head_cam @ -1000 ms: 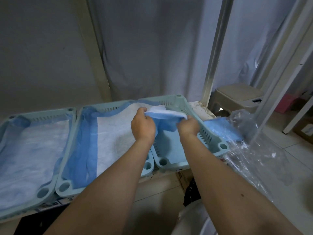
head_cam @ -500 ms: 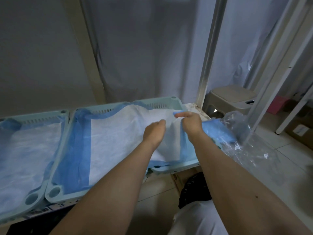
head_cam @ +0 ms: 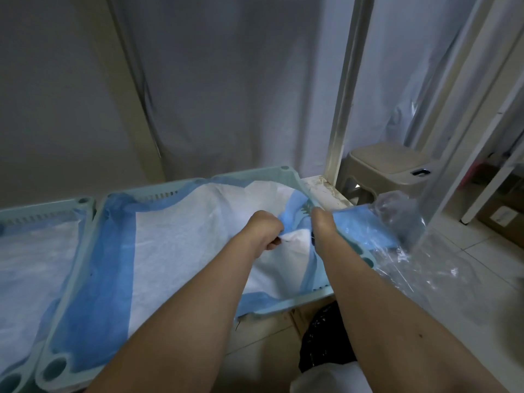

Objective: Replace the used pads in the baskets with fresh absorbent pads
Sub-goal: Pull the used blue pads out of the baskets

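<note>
The pad [head_cam: 198,236] lies spread in the right basket [head_cam: 286,170], its long axis running from the near rim to the far one, and its loose right edge sits directly under both hands, bunched between them. The left hand [head_cam: 265,231] is curled and pinches a white fold of that edge, while the right hand [head_cam: 323,226], nearer the basket's right wall, is turned downward so that I cannot tell its grip. Half a second ago both hands held the pad higher and flatter; now they are lower, tucking the edge down by the wall.
</note>
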A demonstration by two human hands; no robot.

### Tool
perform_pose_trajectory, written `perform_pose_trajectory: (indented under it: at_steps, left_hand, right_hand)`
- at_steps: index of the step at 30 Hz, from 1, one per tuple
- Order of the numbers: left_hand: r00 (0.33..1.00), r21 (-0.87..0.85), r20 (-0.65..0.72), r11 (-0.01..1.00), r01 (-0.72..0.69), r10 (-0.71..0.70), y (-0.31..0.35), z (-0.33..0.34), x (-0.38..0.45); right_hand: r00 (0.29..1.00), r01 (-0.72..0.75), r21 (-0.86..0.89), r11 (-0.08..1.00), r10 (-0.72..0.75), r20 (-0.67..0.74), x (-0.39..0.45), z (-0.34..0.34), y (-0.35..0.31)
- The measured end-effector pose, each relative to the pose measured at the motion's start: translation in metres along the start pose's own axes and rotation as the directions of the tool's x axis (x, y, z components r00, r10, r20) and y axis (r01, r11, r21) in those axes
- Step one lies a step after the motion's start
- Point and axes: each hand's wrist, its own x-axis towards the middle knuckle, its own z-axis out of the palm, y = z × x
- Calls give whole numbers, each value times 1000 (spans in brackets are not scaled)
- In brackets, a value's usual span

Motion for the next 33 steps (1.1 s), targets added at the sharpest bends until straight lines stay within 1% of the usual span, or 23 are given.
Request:
perform_pose_trajectory:
  at_steps: [2, 4, 5, 6, 7, 8, 10, 12, 13, 14, 16, 17, 18, 20, 21, 23, 25, 27, 28, 29, 30, 31, 33]
  left_hand:
    - [1000, 25, 12, 999, -24, 23, -1, -6, 0]
    - [998, 73, 35, 996, -54, 51, -3, -12, 1]
    - [996, 100, 65, 993, -61, 55, -5, -15, 2]
    - [994, 117, 101, 991, -63, 51, -6, -17, 2]
    - [989, 124, 140, 991, -57, 40, -8, -18, 3]
    - [985, 130, 173, 990, -50, 27, -9, -19, 3]
    - [978, 137, 210, 990, -32, 3, -11, -19, 5]
    - [973, 127, 229, 992, -25, -5, -11, -17, 7]
    - [972, 119, 234, 992, -29, 0, -11, -15, 9]
    - [972, 106, 235, 994, -36, 10, -11, -13, 11]
    - [973, 67, 227, 996, -53, 37, -9, -6, 14]
    - [975, 47, 219, 997, -60, 48, -8, -3, 16]
    - [976, 23, 211, 998, -61, 55, -6, 1, 16]
    - [978, -45, 199, 998, -53, 61, -4, 9, 18]
    - [980, -87, 187, 995, -51, 66, -3, 14, 19]
    - [984, -170, 163, 984, -45, 73, -2, 23, 23]
    - [983, -228, 168, 973, -34, 74, -2, 32, 27]
    - [974, -232, 214, 972, -27, 78, -4, 39, 29]
    - [967, -227, 242, 973, -26, 82, -5, 42, 27]
    - [958, -218, 272, 976, -29, 89, -6, 45, 25]
    - [950, -203, 299, 979, -29, 90, -7, 47, 23]
    - [946, -183, 312, 983, -36, 93, -8, 48, 20]
    - [947, -115, 309, 992, -51, 84, -13, 50, 18]
  right_hand:
    - [999, -10, 30, 999, 9, 39, 8, 7, -3]
    - [984, -75, 152, 985, 49, 171, 13, 15, -13]
    - [964, -108, 188, 976, 57, 259, 14, 21, -19]
    - [945, -102, 190, 976, 35, 325, 14, 26, -25]
    - [933, -55, 160, 986, -6, 359, 15, 30, -30]
    - [932, 9, 108, 994, -48, 360, 16, 33, -35]
    - [941, 205, -64, 977, -179, 287, 19, 40, -47]
    - [905, 406, -273, 872, -342, 252, 19, 43, -64]
    - [860, 507, -367, 780, -431, 273, 20, 45, -73]
    - [806, 592, -462, 660, -495, 324, 21, 48, -80]
    - [711, 686, -600, 412, -554, 432, 24, 53, -89]
    - [679, 706, -628, 328, -567, 467, 26, 54, -92]
    - [671, 705, -643, 299, -574, 469, 27, 55, -93]
    - [704, 664, -665, 341, -584, 403, 28, 53, -93]
    - [742, 622, -679, 390, -571, 352, 30, 49, -92]
    - [842, 485, -719, 498, -489, 229, 35, 40, -89]
    - [933, 321, -729, 604, -334, 134, 34, 26, -85]
    - [980, 192, -671, 716, -106, 167, 28, 11, -79]
    - [980, 101, -629, 771, 33, 197, 24, 3, -75]
    - [966, 10, -610, 793, 149, 211, 21, -6, -70]
    - [952, -47, -622, 781, 223, 209, 20, -15, -64]
    - [946, -68, -652, 756, 257, 199, 21, -23, -59]
    - [956, -60, -733, 678, 250, 153, 19, -30, -53]
